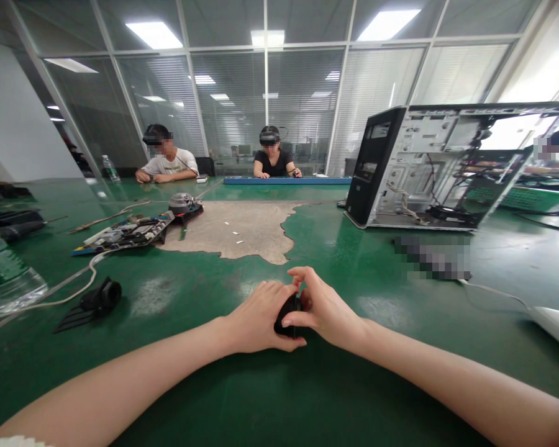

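Between my two hands, low over the green table [242,397], is a small dark, rounded object [286,320], mostly covered by my fingers, so its kind is unclear. My left hand [263,313] wraps round it from the left, thumb beneath and fingers over the top. From the right, my right hand [326,307] rests its thumb across the object's near face, its index finger arched above and the other fingers curled behind. Farther left lies a black part with a round end and flat prongs [95,304].
An opened computer case [377,167] stands at the back right. Circuit boards [125,233] lie left of a bare patch [242,230] in the table covering. A water bottle [4,273] and white cable [90,273] are at left. Two people [172,161] sit across the table.
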`<state>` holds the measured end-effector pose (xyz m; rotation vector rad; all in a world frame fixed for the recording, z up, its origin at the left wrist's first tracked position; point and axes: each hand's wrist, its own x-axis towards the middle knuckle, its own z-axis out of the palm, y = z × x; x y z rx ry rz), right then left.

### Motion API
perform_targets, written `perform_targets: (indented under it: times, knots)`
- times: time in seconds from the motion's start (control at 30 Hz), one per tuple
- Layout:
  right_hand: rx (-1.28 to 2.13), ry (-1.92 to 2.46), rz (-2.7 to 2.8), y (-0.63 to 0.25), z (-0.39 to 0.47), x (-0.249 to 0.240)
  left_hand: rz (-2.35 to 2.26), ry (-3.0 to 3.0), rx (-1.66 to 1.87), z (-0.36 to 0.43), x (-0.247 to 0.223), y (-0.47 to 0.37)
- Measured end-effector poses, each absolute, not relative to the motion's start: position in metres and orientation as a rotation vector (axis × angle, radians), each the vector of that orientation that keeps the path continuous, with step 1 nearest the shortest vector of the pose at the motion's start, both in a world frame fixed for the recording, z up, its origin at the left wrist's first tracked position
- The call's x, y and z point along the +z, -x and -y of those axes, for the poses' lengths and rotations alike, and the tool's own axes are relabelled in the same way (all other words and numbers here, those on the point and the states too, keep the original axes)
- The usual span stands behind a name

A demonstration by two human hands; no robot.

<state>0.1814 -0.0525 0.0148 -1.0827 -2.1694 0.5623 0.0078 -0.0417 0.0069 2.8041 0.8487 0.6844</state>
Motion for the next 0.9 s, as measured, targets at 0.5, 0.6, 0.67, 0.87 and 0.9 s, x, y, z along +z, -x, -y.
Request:
perform_targets:
  times: [0.5, 0.6, 0.67, 0.87, 0.9]
  knots:
    - [1.147, 1.008, 1.777, -0.179, 0.052, -0.006, -1.093, -2.542, 0.769, 0.039, 0.006, -0.01]
    - [1.281, 0.942, 1.744, -0.18, 0.048, -0.006, -1.076, -2.617, 0.754, 0.039, 0.004, -0.007]
    - [1.336, 0.904, 1.718, -0.181, 0.047, -0.005, -1.057, -2.685, 0.743, 0.039, 0.002, -0.005]
    - [1.332, 0.877, 1.669, -0.179, 0.055, -0.003, -1.051, -2.823, 0.736, 0.037, -0.001, -0.001]
    - [1.318, 0.872, 1.663, -0.178, 0.056, -0.004, -1.054, -2.836, 0.741, 0.036, -0.002, -0.001]
